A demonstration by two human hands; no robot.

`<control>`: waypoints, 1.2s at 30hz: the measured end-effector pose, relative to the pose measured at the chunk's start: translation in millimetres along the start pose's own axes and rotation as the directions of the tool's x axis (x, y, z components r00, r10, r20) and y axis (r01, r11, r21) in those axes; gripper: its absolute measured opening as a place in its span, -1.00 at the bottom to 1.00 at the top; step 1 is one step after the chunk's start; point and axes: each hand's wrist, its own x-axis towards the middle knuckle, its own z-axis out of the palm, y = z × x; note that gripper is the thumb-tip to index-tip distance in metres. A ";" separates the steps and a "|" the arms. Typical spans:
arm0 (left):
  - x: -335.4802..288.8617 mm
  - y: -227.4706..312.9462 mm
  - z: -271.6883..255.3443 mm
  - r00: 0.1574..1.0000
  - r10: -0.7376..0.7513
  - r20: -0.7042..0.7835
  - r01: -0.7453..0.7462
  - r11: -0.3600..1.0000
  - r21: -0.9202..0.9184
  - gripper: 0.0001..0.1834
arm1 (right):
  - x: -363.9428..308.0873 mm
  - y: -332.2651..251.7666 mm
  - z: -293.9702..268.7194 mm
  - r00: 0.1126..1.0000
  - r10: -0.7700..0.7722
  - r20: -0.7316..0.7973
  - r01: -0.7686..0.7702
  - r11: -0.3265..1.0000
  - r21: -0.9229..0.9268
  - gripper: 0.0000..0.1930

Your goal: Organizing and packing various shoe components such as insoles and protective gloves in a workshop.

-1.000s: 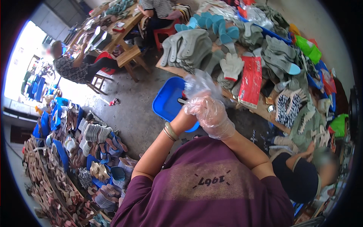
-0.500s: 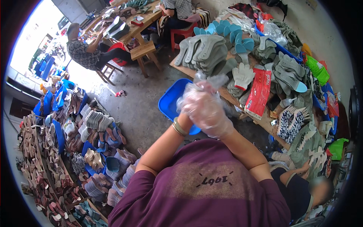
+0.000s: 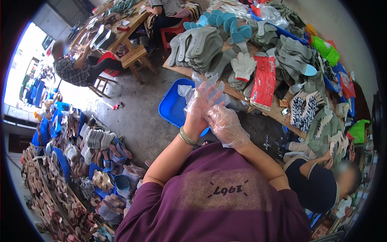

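Both hands are raised in front of the purple shirt (image 3: 209,173), and what is under way looks like the settling of thin clear gloves. The left hand (image 3: 198,109) is held up with its fingers loosely spread, nothing gripped in them, inside the left plastic glove (image 3: 201,86), whose film is left baggy past the tips. By the right hand (image 3: 226,124), covered by the right plastic glove (image 3: 238,141), the work is being done: its fingers are curled closed at the base of the left palm, where film seems to be pinched, though the exact hold is blurred by crinkled plastic. A firm but gentle tug toward the wrist, so the slack is taken up and nothing torn, is what seems called for. Now the surroundings: the blue tub (image 3: 171,105) is partly hidden below the left hand, and to the right the tabletop edge (image 3: 182,69) is run past on a slant, loaded with grey cut pieces (image 3: 197,46), a white knit glove (image 3: 243,66) and a red packet (image 3: 263,82). More room is offered leftward, over the concrete floor (image 3: 139,117) between tub and shoe heaps (image 3: 100,139); rightward, elbow swing is limited by a seated co-worker (image 3: 312,185).
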 end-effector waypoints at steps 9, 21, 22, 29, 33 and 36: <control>20.0 -8.2 -21.4 0.980 -0.011 0.198 0.054 0.975 -0.216 -0.23 | -18.3 -2.0 0.1 0.990 -0.009 0.138 -0.025 0.968 0.249 -0.91; 31.6 -2.2 -18.6 0.981 -0.168 0.098 0.182 0.971 -0.154 -0.06 | -16.0 -2.3 17.6 0.957 -0.096 0.274 -0.025 0.912 0.409 -0.90; 31.4 1.9 -9.9 0.974 -0.198 0.108 0.219 0.946 -0.239 0.00 | -18.0 0.1 17.1 0.964 -0.074 0.255 -0.040 0.909 0.415 -0.88; 20.1 25.0 36.8 0.979 -0.068 0.190 0.145 0.893 -0.426 -0.12 | -44.2 41.1 -3.5 0.732 0.541 0.414 -0.397 -0.155 0.905 -0.38; 10.9 -1.8 56.7 0.973 -0.080 0.216 0.161 0.906 -0.392 -0.09 | 3.1 11.8 -3.5 0.851 0.473 0.226 0.005 -0.438 0.899 -0.41; 16.0 -2.2 68.8 0.968 0.015 0.252 0.054 0.962 -0.266 0.02 | 9.1 3.7 16.0 0.765 0.548 0.338 -0.066 -0.456 0.887 -0.36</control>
